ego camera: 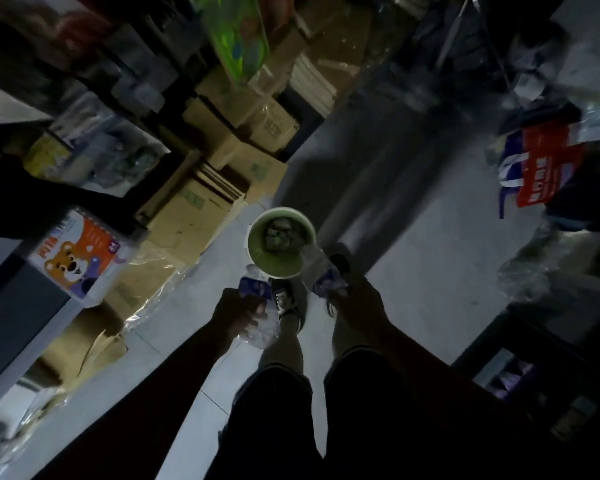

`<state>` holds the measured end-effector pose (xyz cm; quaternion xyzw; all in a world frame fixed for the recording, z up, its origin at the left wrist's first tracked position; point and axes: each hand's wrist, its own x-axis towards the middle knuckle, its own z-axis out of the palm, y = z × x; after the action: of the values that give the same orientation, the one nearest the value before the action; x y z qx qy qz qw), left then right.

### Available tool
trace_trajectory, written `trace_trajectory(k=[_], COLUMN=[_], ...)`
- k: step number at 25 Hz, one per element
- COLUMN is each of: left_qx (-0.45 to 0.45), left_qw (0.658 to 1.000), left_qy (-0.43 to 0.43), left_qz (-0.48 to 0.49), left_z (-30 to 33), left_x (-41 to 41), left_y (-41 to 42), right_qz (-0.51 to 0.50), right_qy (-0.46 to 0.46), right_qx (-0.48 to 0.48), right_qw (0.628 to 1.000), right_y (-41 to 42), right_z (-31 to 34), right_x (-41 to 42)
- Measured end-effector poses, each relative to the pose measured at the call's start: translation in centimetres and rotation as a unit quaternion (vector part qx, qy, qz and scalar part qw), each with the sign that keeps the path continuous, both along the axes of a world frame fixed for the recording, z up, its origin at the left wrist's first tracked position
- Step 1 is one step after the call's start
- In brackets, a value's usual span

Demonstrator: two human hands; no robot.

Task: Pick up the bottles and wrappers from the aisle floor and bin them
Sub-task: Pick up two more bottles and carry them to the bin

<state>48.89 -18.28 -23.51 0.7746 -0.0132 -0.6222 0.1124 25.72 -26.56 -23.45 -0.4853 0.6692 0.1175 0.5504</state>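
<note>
Two clear bottles, one per hand: left hand wraps its fingers round one bottle just left of the green bin, right hand grips the other bottle at the bin's right rim. One bin, crumpled wrappers inside.

Both forearms run off bottom edge, dark, no detail. Left hand in shadow; fingers hard to separate, covering the middle of its clear bottle. Right hand likewise dark, hiding the lower end of the second bottle. Green bin: contents a blurred lump, can't identify; near rim overlapped by both bottles. Shoe partly behind the bin. Cartons at the floor's left edge motion-blurred, print unreadable. Red sign text smeared. Shelves at right cut by frame edge.
</note>
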Motion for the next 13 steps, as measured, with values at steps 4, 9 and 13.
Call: trace_trajectory(k=[4,9,13], left_qx=[0.022,0.064,0.108], left_qw=[0.997,0.996,0.988], left_qy=[0.044,0.025,0.022], left_qz=[0.054,0.051,0.109], left_z=[-10.7,-25.1,-30.0], left_x=[-0.4,-0.8,-1.4], left_y=[-2.7,-5.2,-4.7], right_qz=[0.046,0.084,0.114], right_qy=[-0.004,0.043,0.066], right_qx=[-0.012,0.024,0.034], right_qw=[0.999,0.995,0.991], right_y=[-4.1,-7.6,-7.0], right_z=[-12.3,-28.5,-33.1], right_x=[2.8,6.9,8.2])
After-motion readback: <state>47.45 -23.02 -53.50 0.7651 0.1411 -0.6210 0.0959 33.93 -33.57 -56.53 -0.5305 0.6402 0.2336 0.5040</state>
